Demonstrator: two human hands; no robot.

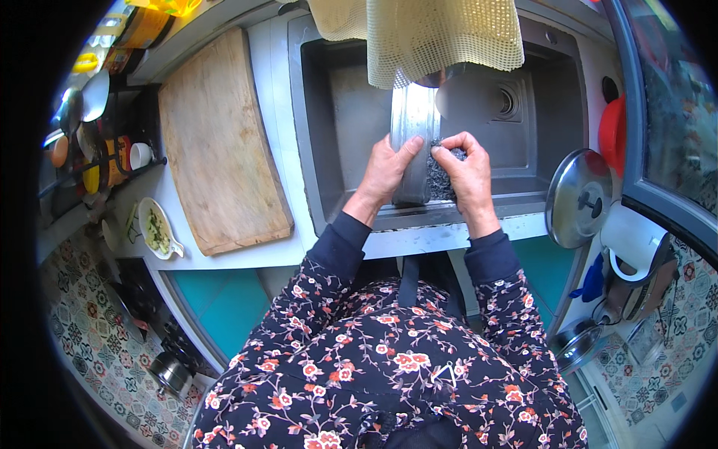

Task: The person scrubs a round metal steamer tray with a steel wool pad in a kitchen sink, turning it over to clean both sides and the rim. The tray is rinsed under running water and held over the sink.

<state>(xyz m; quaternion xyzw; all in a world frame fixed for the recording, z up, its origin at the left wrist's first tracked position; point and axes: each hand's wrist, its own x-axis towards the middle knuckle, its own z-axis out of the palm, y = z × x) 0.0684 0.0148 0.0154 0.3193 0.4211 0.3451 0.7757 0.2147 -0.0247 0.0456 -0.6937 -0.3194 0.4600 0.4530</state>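
Note:
Over the sink, my left hand point(384, 171) grips the rim of a metal pan point(412, 188) that is tilted up on its edge. My left thumb lies across the shiny side wall. In my right hand point(472, 171) is a dark grey scouring pad point(440, 178), pinched between thumb and fingers. The pad lies right beside the pan, and whether it presses on the metal is hard to tell. The dark sink basin point(359, 112) is below both hands, with its drain point(506, 104) to the right.
A yellow mesh cloth point(443, 36) hangs over the sink's far side. Left of the sink lies a wooden cutting board point(219, 146), with a dish of chopped green food point(157, 227) beyond. A pot lid point(580, 197), white mug point(634, 241) and open window frame point(639, 140) stand right.

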